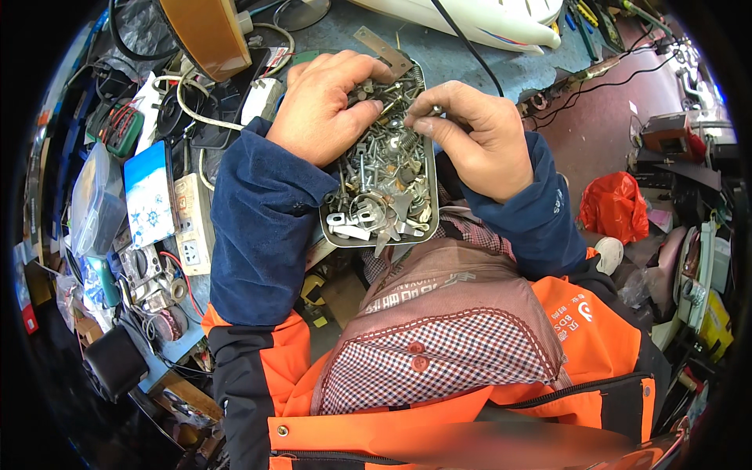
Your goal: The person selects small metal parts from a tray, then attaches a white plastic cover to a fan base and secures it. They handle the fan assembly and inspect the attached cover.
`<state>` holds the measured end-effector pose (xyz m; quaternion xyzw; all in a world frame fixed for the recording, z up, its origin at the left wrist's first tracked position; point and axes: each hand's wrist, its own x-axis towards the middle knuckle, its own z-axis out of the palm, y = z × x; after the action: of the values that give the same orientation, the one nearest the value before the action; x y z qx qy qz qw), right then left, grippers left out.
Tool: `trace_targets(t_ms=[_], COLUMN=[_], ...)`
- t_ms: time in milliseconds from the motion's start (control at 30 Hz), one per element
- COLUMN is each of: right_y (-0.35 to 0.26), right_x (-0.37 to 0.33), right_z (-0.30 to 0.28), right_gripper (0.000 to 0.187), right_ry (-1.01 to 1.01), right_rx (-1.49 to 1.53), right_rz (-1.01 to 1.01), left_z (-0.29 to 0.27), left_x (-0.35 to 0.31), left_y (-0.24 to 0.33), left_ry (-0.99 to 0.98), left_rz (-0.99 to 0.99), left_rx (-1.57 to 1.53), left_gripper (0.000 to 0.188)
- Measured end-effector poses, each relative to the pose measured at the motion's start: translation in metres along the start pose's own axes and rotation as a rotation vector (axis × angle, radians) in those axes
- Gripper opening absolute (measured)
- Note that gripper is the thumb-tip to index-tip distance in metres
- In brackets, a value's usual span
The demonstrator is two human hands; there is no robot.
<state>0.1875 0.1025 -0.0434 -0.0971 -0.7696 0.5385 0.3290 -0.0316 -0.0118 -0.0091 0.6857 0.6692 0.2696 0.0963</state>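
A metal tray (433, 205) with rounded corners holds a heap of loose screws (366, 166), springs, washers and small brackets. My left hand (333, 106) lies over the tray's far left side, thumb and index finger apart above the screws. A flat perforated metal strip (381, 48) juts past the tray's far edge, close to that index finger; whether they touch is unclear. Over the tray's right side, my right hand (478, 137) pinches a small metal piece between thumb and index finger, its kind mostly hidden. Bent metal brackets (348, 225) and a ring clamp lie at the near end.
Left on the bench are cables, a white power strip (193, 223), a clear plastic box (94, 200) and a green meter (125, 129). A white casing (501, 19) lies at the far side. A red plastic bag (613, 207) sits on the floor at right.
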Motion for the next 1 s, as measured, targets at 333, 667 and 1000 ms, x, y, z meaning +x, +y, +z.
trace_targets(t_ms=[333,667,1000], right_y=[0.000,-0.001,0.007], right_x=[-0.003,-0.003,-0.005], right_z=[-0.004,-0.001,0.006], right_gripper=[0.016,0.015,0.016], right_ry=[0.095,0.062,-0.001], right_rx=[0.018,0.001,0.248], right_rz=[0.007,0.015,0.085], left_z=[0.001,0.001,0.004], left_x=[0.000,0.001,0.000], left_y=[-0.001,0.000,-0.002], left_ry=[-0.017,0.010,0.011], left_rz=[-0.059,0.006,-0.042], left_rx=[-0.042,0.001,-0.035], left_gripper=[0.033,0.034,0.033])
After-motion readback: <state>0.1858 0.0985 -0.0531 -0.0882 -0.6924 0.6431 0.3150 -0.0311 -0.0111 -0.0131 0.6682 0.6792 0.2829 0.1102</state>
